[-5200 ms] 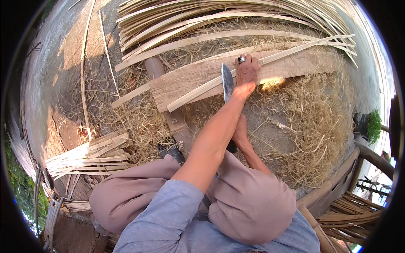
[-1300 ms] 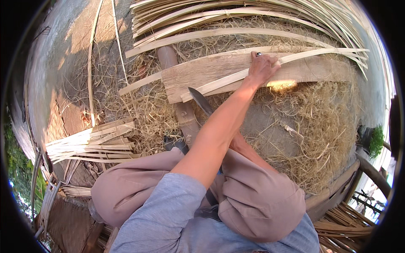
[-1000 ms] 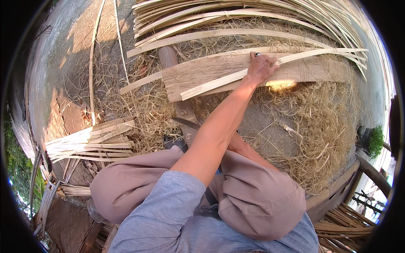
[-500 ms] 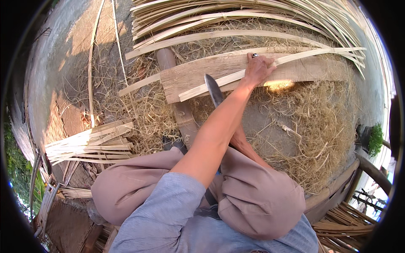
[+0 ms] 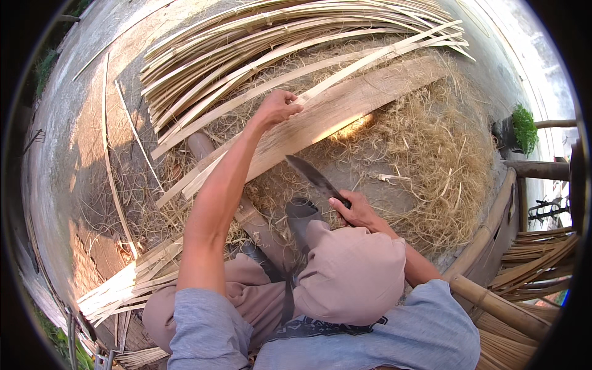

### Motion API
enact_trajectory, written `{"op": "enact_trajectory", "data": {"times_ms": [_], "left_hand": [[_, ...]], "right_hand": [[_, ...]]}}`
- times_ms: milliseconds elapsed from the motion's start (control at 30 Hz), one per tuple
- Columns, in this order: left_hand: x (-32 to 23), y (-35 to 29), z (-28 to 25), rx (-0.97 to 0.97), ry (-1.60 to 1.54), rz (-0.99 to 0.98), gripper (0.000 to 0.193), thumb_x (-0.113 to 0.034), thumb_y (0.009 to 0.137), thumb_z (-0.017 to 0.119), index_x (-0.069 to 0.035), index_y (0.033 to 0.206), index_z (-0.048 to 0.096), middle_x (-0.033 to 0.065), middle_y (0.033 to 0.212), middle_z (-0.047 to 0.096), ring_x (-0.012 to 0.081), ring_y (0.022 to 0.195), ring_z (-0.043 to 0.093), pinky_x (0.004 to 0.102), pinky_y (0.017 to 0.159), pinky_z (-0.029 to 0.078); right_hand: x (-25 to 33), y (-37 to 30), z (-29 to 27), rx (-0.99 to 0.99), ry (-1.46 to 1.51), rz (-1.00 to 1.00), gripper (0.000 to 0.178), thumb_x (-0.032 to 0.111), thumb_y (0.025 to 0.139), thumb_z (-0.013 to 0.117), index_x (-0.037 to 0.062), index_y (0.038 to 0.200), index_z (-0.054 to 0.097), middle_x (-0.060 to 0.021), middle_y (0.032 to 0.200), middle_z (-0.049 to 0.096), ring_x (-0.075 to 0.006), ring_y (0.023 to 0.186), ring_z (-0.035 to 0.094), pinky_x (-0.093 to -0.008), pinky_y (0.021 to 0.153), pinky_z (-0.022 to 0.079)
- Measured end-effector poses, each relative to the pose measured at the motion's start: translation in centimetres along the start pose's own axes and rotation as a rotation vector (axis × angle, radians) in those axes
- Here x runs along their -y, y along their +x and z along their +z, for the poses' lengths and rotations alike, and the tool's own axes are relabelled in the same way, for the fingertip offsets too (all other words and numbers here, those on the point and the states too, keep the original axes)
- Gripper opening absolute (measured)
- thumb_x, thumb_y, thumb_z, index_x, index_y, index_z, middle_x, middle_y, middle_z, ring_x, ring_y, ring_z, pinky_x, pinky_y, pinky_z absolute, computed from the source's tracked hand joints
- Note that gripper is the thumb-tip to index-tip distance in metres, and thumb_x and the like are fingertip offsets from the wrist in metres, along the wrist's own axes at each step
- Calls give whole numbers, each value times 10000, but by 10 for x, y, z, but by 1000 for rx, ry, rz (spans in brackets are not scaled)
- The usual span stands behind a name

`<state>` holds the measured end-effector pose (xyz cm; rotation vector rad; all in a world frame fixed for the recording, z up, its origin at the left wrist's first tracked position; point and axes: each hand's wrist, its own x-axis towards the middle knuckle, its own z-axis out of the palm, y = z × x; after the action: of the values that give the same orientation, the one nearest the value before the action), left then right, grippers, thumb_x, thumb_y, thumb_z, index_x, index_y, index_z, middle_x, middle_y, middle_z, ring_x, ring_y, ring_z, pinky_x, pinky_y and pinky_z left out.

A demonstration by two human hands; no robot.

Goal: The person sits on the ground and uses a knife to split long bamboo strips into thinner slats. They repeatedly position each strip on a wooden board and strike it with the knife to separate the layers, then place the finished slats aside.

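My left hand (image 5: 279,111) is closed around a long pale bamboo strip (image 5: 345,75). This strip slants from beside my left forearm up to the far right, lying along a wide wooden board (image 5: 376,91). Nearer my body, my right hand (image 5: 357,211) grips the dark handle of a knife (image 5: 314,176). Its blade points up and left, apart from the board and the strip. My right wrist is close to my raised knee.
Beyond the board lies a large bundle of bamboo strips (image 5: 228,58). Curly shavings (image 5: 425,179) cover the ground to the right. Shorter strips (image 5: 132,280) are heaped at the left near my leg. A round log (image 5: 262,225) runs under the board. A potted plant (image 5: 523,129) stands far right.
My left hand has moved left and back along the strip. My right hand and the knife, mostly hidden under my left arm before, now show in the open. The view has shifted.
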<state>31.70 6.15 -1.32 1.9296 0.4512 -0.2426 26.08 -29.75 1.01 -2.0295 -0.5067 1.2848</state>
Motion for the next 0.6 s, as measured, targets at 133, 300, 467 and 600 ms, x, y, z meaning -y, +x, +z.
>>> {"op": "enact_trajectory", "data": {"times_ms": [133,300,467,600], "left_hand": [[-21,-107,-54,246,-203,-196,303,-259,1023,676,-31,1171,542,42,836,640,95,635,584,239,508,464],[24,-300,-97,197,-284,-502,349,-445,1092,523,-107,1177,553,9,689,596,57,429,439,218,396,340],[157,-507,-104,11,-388,-691,320,-400,1034,661,-83,1076,647,-16,851,668,59,737,595,245,643,478],[87,-494,-63,-33,-284,-523,330,-387,1017,691,-62,1054,647,-7,918,700,79,844,641,279,752,533]], "right_hand": [[-30,-9,-23,-491,705,-158,245,233,1015,661,56,1121,528,-47,804,636,-101,674,635,-272,557,534],[-23,3,-52,-731,336,-256,364,208,982,691,67,1258,500,-93,817,651,-174,717,651,-348,612,565],[-9,52,-73,-850,-472,-346,405,288,966,705,7,1221,564,-225,847,678,-390,738,702,-503,650,541],[-38,105,-84,-791,-648,-180,460,440,980,670,-15,992,611,-267,819,685,-460,745,696,-537,661,530]]}}
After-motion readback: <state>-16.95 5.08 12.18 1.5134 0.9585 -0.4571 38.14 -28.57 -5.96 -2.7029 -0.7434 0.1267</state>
